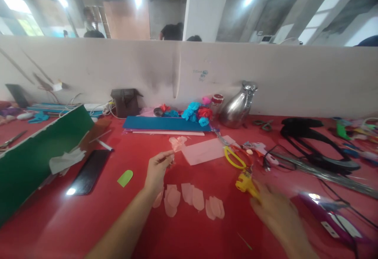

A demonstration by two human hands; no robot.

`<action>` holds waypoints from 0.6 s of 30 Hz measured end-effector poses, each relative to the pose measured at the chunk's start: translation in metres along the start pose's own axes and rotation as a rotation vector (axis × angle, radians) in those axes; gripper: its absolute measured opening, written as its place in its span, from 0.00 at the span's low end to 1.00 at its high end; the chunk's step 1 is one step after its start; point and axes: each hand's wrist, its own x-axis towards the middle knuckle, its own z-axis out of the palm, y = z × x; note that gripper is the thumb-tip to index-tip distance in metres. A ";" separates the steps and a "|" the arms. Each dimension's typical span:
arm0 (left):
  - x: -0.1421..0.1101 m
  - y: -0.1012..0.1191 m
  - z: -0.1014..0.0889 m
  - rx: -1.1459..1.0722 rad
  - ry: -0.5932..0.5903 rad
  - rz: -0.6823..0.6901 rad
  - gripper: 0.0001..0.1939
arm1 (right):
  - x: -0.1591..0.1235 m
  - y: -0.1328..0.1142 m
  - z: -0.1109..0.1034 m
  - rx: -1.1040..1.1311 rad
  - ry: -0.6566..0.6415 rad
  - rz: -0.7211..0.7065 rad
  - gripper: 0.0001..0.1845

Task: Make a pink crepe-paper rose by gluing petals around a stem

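My left hand [158,168] is closed in a pinch on a pink paper flower [178,143], whose ruffled petals stand above the fingertips. My right hand [274,207], slightly blurred, is closed around the handle of a yellow glue gun [245,182]. Several cut pink paper petals [193,196] lie in small overlapping groups on the red table between the hands. Behind them is a pink paper sheet [203,150], with yellow-handled scissors [234,158] at its right end. One green paper petal [125,178] lies left of my left hand.
A phone [88,172] and a green board [44,160] are at left. Blue sheets [165,123], paper flowers [195,111] and a metal jug [239,105] line the back. A black strapped item [319,144], cables and a purple device [330,215] occupy the right.
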 end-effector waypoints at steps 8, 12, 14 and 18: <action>-0.001 -0.001 0.002 -0.047 -0.046 -0.126 0.17 | 0.006 -0.009 -0.014 0.061 -0.035 0.069 0.18; -0.002 -0.002 0.004 -0.072 -0.069 -0.227 0.16 | -0.003 -0.020 -0.039 0.410 -0.020 0.061 0.18; -0.004 -0.002 0.005 -0.078 -0.072 -0.248 0.16 | -0.010 -0.035 -0.053 0.689 -0.022 -0.100 0.19; -0.005 0.000 0.005 -0.086 -0.074 -0.262 0.17 | -0.019 -0.072 -0.067 0.936 -0.083 -0.213 0.18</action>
